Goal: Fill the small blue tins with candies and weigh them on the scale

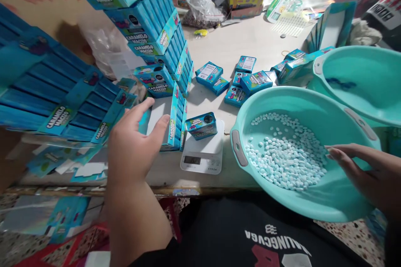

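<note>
My left hand (133,146) is at an upright blue display box (172,127) with a white inside and small candy boxes in it. Its thumb and index finger are spread apart at the opening; the other fingers are hidden. A small blue candy box (201,126) stands on a white kitchen scale (202,160), right of that hand. My right hand (360,169) reaches over the rim of a turquoise tub (282,204) holding many pale blue candies (288,158). Its fingertips are pinched together above the candies; whatever is between them is too small to make out.
Filled display boxes (169,35) are stacked high behind my left hand, with more at the left (62,91). Loose candy boxes (257,82) lie beyond the scale. A second turquoise tub (369,64) stands at the right. Plastic bags (202,8) and a yellow box (246,0) sit at the back.
</note>
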